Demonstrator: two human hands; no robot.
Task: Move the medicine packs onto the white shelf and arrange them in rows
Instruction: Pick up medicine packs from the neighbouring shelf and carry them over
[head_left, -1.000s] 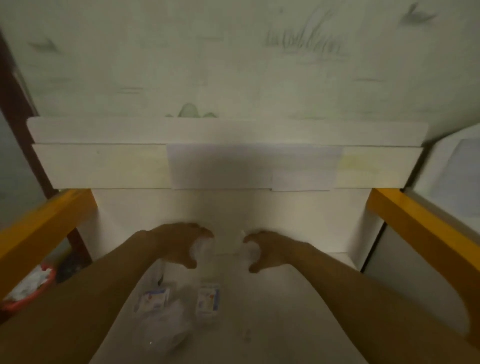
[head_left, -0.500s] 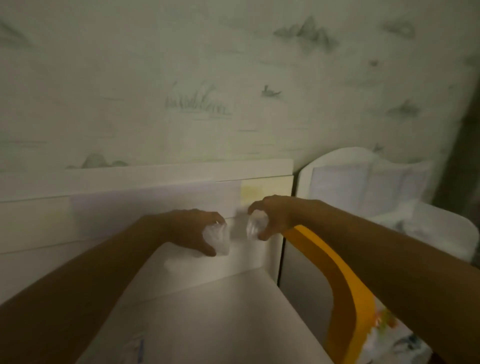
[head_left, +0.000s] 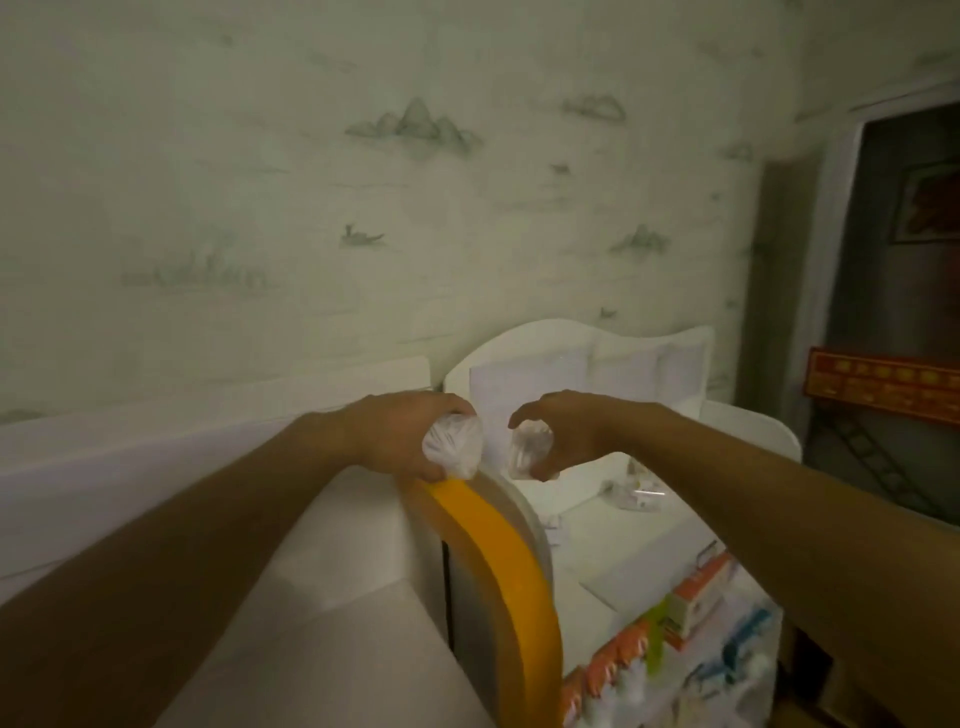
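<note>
Left hand (head_left: 402, 441) gripped one clear medicine pack (head_left: 451, 447); right hand (head_left: 563, 434) another (head_left: 530, 449); both carried above white shelf (head_left: 597, 525), unplaced; several lay there unarranged.

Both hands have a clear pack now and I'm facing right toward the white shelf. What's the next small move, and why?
Probably carry both packs a little further right and down onto the white shelf. The left hand grips its clear pack just above the yellow rail, not yet past it. The right hand already holds its pack over the shelf, where a few packs lie loose.
</note>
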